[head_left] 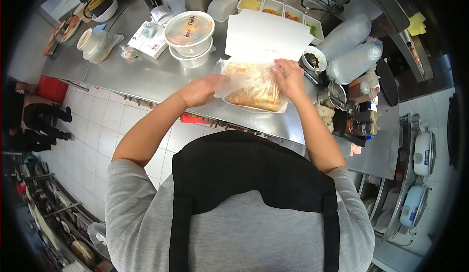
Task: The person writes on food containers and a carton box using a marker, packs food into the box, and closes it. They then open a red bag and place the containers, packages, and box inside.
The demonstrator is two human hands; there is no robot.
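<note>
A clear plastic bag (254, 84) with food in it lies in an open white takeaway box, whose raised lid (266, 35) stands behind it. My left hand (201, 90) holds the left edge of the bag, its fingertips partly hidden by the plastic. On the other side, my right hand (290, 79) is closed on the gathered plastic at the bag's upper right. Left of the lid, two round lidded tubs (189, 30) are stacked, the upper one with black writing on top.
White trays of toppings (250, 1) line the back of the steel counter (146, 81). At right are a bowl of dark food (314, 58), stacked plastic cups (354, 62) and sauce bottles (366, 115). Part of a person in dark clothes (44, 118) shows at far left.
</note>
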